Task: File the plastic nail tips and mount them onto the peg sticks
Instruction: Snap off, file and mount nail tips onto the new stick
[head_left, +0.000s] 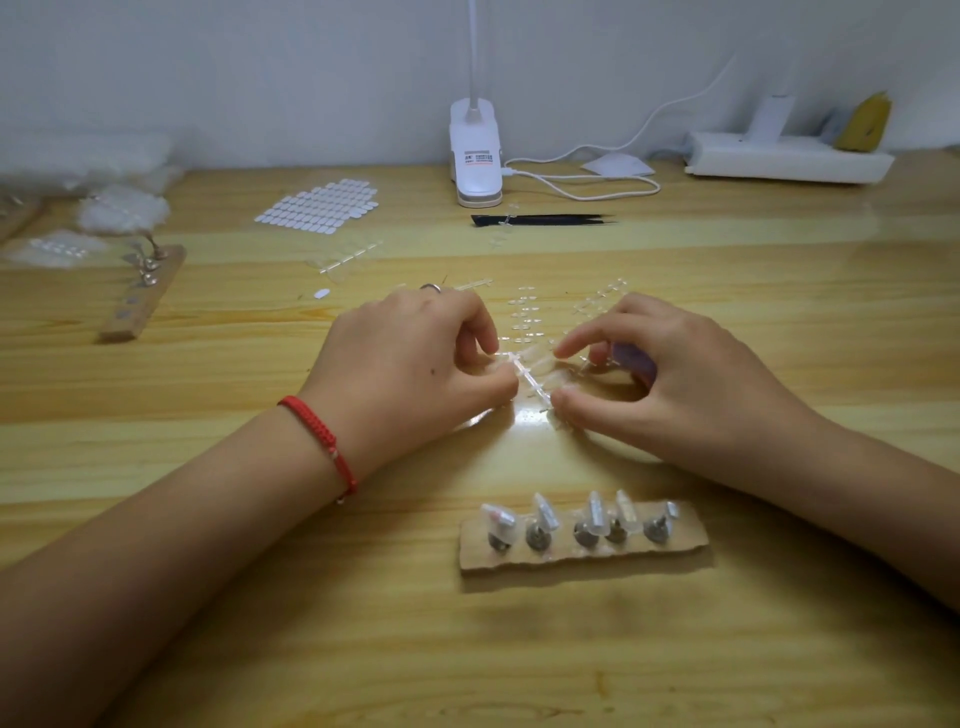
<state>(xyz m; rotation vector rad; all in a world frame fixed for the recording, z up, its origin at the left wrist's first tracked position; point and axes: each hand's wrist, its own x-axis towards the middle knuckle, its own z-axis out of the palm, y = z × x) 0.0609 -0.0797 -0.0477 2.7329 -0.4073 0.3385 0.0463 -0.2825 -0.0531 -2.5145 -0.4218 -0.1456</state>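
Clear nail-tip strip (531, 382) at mid-table (519, 649), pinched at either side by left hand (415, 358) and right hand (675, 379). Just nearer the viewer, a wooden peg holder (582, 553) bears five tips. The label on the lamp base (475, 156) is illegible.

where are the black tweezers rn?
Head view: the black tweezers lie flat on the far centre of the wooden table, just in front of the white clip lamp, right of the white sticker sheet.

I'm seeing a clear nail tip strip (531, 383) and a red braided bracelet (323, 442) well before the white lamp base (475, 156). A black tool (540, 220) is lying just before it.
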